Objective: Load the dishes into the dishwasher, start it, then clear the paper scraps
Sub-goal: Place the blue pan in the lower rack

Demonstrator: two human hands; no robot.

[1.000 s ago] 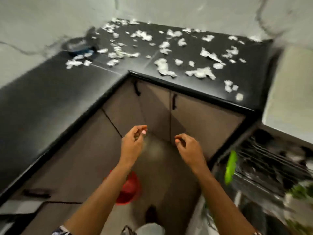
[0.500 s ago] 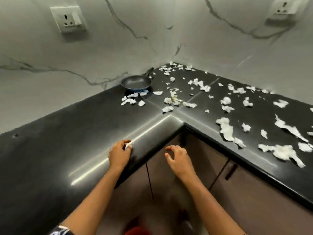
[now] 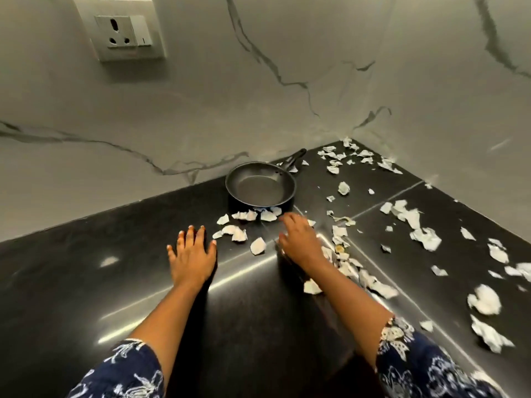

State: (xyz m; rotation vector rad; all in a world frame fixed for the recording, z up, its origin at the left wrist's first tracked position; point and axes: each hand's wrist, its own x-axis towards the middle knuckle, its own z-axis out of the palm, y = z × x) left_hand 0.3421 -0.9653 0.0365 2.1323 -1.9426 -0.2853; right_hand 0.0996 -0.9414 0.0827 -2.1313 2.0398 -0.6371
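Torn white paper scraps (image 3: 238, 232) lie scattered over the black countertop (image 3: 86, 282), from the corner out to the right. My left hand (image 3: 192, 255) rests flat on the counter, fingers spread, just left of a small cluster of scraps. My right hand (image 3: 298, 238) lies palm down over scraps near the counter seam, fingers curled slightly and blurred; nothing is visibly held in it. A small dark frying pan (image 3: 260, 186) stands empty beyond both hands, its handle pointing toward the corner. The dishwasher is out of view.
Marble walls (image 3: 258, 81) meet at the corner behind the pan. A wall socket (image 3: 126, 33) sits high on the left wall. More scraps (image 3: 425, 237) trail along the right counter; a crumpled one (image 3: 485, 300) lies near the right edge.
The view swung up from the cabinets and dishwasher to the counter corner. Both hands rose from below the counter edge and reached forward onto the countertop among the scraps.
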